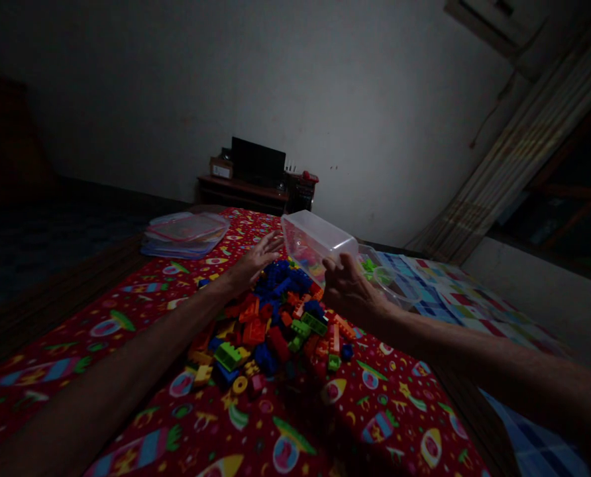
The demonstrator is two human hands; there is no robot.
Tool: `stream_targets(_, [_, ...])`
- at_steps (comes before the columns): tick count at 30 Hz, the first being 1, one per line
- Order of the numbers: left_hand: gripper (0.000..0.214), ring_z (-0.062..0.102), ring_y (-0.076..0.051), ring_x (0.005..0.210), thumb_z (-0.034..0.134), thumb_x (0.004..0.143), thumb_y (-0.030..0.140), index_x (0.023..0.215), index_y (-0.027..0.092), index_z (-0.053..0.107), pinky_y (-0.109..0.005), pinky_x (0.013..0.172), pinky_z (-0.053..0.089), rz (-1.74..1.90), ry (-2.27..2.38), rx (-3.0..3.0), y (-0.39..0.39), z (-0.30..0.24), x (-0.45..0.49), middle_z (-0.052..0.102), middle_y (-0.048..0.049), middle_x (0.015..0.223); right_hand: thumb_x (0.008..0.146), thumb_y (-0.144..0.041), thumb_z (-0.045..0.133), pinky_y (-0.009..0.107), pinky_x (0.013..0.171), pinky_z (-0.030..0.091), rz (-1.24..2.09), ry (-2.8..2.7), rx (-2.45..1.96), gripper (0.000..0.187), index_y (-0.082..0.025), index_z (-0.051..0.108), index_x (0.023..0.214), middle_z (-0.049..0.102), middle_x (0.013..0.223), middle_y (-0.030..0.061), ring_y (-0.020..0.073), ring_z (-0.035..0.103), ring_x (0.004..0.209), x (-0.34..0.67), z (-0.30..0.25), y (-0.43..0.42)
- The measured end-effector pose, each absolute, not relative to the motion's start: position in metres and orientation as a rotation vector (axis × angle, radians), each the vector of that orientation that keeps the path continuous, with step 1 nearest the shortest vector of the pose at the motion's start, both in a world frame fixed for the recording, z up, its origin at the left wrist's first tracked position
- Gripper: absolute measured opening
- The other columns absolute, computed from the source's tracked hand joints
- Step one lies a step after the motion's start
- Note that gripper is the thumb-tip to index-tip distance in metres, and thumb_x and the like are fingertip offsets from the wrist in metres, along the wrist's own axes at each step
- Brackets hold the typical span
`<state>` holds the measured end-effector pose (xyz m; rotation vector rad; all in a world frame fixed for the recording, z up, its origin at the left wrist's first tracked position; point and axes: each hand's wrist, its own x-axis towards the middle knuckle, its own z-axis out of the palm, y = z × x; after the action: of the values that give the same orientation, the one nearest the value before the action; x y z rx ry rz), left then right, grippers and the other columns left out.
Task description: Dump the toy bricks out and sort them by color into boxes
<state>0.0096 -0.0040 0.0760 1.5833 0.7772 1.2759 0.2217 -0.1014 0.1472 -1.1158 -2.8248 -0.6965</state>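
The clear plastic container [320, 237] is tipped over at the far edge of the pile of toy blocks [275, 315], its mouth seeming to face down toward them. My right grip [348, 286] is closed on its near right corner, fingers curled against the wall. My left grip [253, 264] is open, fingers spread just beside the container's left end; I cannot tell whether they touch it.

I judge the container light and thin-walled, with some flex in its broad sides and a smooth, rather slippery skin. Its corners and rim should be stiffest, so I would hold there, one grip at each end, and not squeeze the middle of a wall. The blocks look like hard, light plastic, easy to pinch by their flat sides and unlikely to break.

Under the pile lies a red patterned cloth [375, 411]. To the right of the container, a clear tub [372, 262] holds bright green pieces. Well off to the left lies a stack of flat lids [186, 228].
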Motion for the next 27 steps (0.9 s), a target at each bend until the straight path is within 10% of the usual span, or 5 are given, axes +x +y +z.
stream_targets(13, [0.099,0.026,-0.031,0.143,0.064,0.072,0.058,0.152,0.026,0.015,-0.049,0.109,0.033,0.996,0.617,1.877,-0.007,0.068,0.029,0.028,-0.0150,0.157,0.086,-0.012,0.054,0.038,0.079,0.036,-0.547,-2.329,-1.648,0.020,-0.021,0.071,0.082,0.070,0.089,0.0073,0.0248,0.053,0.095,0.300,0.085,-0.139])
stream_targets(27, [0.080,0.052,-0.032,0.126,0.057,0.072,0.065,0.135,0.015,0.050,-0.045,0.102,0.045,1.045,1.000,1.994,0.004,0.069,0.009,0.057,-0.0166,0.136,0.069,-0.002,0.046,0.032,0.071,0.045,-0.092,-2.066,-1.265,0.040,-0.017,0.061,0.102,0.061,0.089,0.0068,0.0192,0.056,0.081,0.365,0.010,-0.126])
